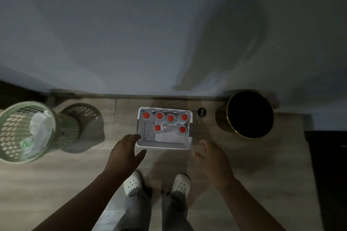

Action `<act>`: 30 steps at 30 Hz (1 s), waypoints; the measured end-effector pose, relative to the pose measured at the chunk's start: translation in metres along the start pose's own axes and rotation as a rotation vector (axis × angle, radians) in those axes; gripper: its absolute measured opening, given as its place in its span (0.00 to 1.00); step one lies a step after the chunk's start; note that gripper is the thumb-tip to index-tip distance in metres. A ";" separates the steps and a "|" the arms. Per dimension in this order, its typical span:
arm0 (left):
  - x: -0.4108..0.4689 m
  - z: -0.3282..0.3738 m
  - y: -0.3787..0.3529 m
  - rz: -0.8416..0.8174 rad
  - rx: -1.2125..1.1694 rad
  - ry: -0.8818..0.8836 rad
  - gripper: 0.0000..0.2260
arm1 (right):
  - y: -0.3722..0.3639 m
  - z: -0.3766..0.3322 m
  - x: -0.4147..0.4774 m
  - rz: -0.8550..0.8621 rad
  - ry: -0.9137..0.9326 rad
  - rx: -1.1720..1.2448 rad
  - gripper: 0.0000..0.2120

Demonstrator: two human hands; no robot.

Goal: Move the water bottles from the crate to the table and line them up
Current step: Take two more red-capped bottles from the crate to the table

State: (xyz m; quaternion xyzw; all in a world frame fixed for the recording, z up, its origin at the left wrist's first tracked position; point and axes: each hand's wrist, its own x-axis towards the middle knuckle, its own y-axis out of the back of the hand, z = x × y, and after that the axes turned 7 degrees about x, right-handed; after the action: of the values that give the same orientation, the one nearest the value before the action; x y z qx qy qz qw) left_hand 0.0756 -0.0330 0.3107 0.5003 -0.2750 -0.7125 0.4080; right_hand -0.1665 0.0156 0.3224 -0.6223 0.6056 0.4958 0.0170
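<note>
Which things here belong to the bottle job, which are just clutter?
Job: crate, six red-capped bottles in it, left hand, right hand, both open beside the crate.
Clutter: green basket, black bin, small black object on the floor.

You stand on matt wood-grain floor [56, 184]: white perforated plastic crate [163, 145], clear plastic bottles [170, 118], green plastic mesh basket [11, 131], glossy gold-rimmed bin [249, 114].

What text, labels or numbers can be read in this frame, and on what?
None readable.
Bottles in the crate: only red caps show from above; labels hidden.
Bag in the green basket: green print, too blurred.
Black disc on the floor: pale mark, too small to read.
</note>
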 end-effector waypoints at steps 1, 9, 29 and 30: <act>0.010 -0.005 -0.015 0.004 -0.009 0.002 0.23 | -0.010 0.007 0.015 0.009 -0.011 0.001 0.14; 0.102 -0.049 -0.150 0.038 -0.139 0.012 0.20 | -0.114 0.083 0.144 0.038 -0.001 -0.011 0.18; 0.216 -0.097 -0.276 0.111 -0.219 -0.041 0.25 | -0.207 0.146 0.256 0.220 0.055 0.315 0.21; 0.214 -0.100 -0.276 0.114 -0.208 -0.058 0.25 | -0.208 0.147 0.252 0.224 0.068 0.340 0.21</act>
State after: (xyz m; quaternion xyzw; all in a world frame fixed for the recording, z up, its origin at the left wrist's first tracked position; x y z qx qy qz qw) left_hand 0.0488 -0.0728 -0.0490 0.4179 -0.2396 -0.7269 0.4894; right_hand -0.1504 -0.0237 -0.0334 -0.5555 0.7462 0.3640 0.0461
